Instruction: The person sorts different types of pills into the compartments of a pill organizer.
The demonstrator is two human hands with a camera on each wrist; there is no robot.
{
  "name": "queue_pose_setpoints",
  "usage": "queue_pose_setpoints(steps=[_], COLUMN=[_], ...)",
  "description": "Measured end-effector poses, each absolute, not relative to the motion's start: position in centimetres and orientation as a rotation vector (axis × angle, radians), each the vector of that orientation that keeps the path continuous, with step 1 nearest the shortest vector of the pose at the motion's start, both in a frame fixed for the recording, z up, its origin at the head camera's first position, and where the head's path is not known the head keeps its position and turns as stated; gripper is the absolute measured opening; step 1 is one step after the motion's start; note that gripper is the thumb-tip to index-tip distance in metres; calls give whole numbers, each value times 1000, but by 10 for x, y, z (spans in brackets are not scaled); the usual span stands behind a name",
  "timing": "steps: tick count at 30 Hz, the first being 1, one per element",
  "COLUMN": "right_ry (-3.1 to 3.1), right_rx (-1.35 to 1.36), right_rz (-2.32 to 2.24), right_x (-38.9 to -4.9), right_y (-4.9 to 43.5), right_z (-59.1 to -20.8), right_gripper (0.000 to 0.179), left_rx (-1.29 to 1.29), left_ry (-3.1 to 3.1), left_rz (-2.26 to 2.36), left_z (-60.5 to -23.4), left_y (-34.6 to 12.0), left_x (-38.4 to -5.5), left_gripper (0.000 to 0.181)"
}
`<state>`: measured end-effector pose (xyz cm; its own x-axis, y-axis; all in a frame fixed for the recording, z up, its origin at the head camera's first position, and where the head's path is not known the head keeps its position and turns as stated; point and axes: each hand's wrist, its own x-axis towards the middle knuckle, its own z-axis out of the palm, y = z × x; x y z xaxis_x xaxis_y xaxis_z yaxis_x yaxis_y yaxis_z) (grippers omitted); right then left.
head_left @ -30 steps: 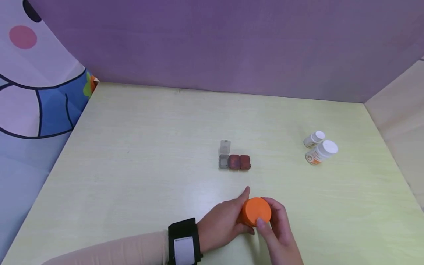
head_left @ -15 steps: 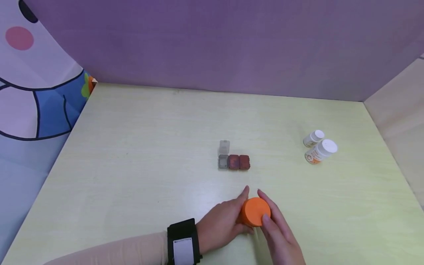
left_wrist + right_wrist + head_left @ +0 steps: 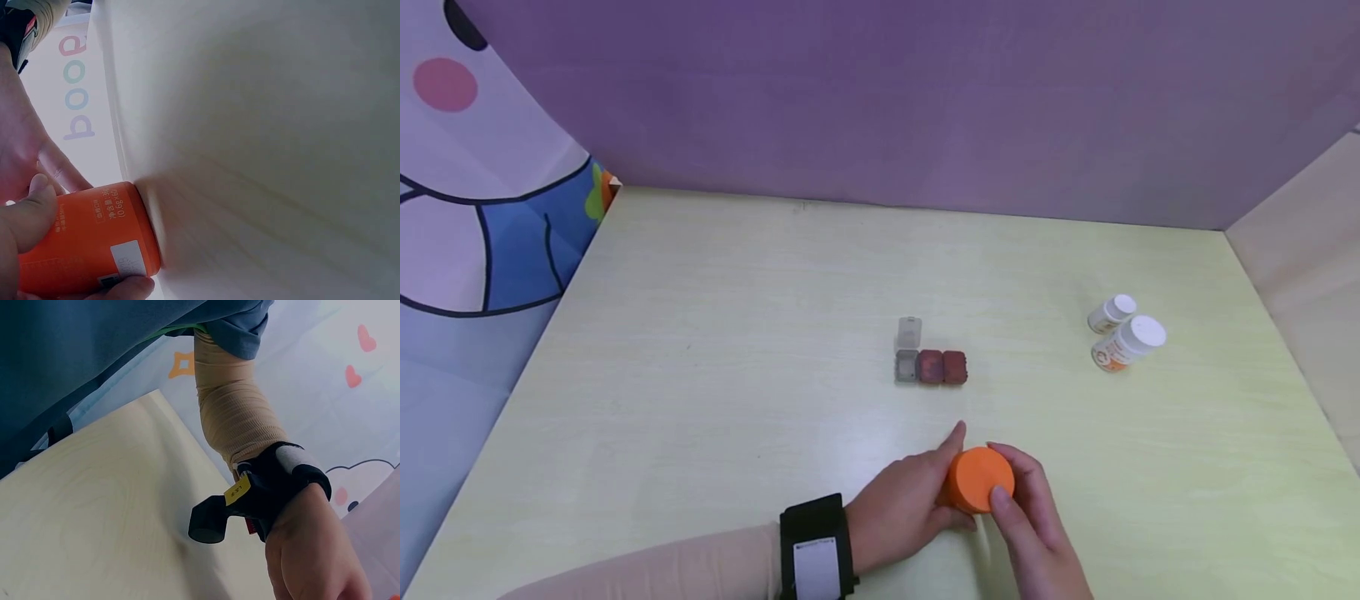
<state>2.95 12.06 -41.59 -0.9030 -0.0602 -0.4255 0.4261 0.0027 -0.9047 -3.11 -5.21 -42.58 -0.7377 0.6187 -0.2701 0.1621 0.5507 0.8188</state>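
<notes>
An orange bottle (image 3: 981,479) with a round orange top stands upright near the front of the table. My left hand (image 3: 906,500) grips its side, thumb and fingers around the body. Around the rim of the top, my right hand (image 3: 1037,525) holds on with the thumb at the near right edge and fingers curled at the far right. In the left wrist view the bottle (image 3: 87,240) shows white print and a pale sticker, its base at the tabletop. Beyond the hands lies a small three-compartment pill box (image 3: 931,367); its left lid (image 3: 909,332) is flipped back, the two dark red lids are down.
A small white bottle (image 3: 1111,313) and a larger white bottle (image 3: 1129,343) with an orange label stand close together at the right. A purple panel (image 3: 880,108) borders the table's back, a pale panel (image 3: 1307,275) its right side, and a cartoon-print cloth (image 3: 497,242) its left.
My right fingers straightened and came away from the far rim half a second ago, then curled back around the bottle's top. My left hand, the pill box and the white bottles have stayed put.
</notes>
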Motion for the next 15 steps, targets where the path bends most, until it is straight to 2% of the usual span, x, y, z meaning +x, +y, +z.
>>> queue_pose_setpoints(steps=[5, 11, 15], right_ry=[1833, 1985, 2012], right_rx=[350, 374, 427], right_rz=[-2002, -1935, -1930], right_x=[28, 30, 30], right_y=[125, 121, 117], right_z=[-415, -417, -416], right_gripper=[49, 57, 56], left_rx=[632, 625, 618], left_ry=[2251, 2258, 2251], left_rz=[1099, 1090, 1099], left_z=[-426, -426, -426], left_y=[-52, -52, -52], left_x=[-31, -31, -31], left_gripper=[94, 93, 93])
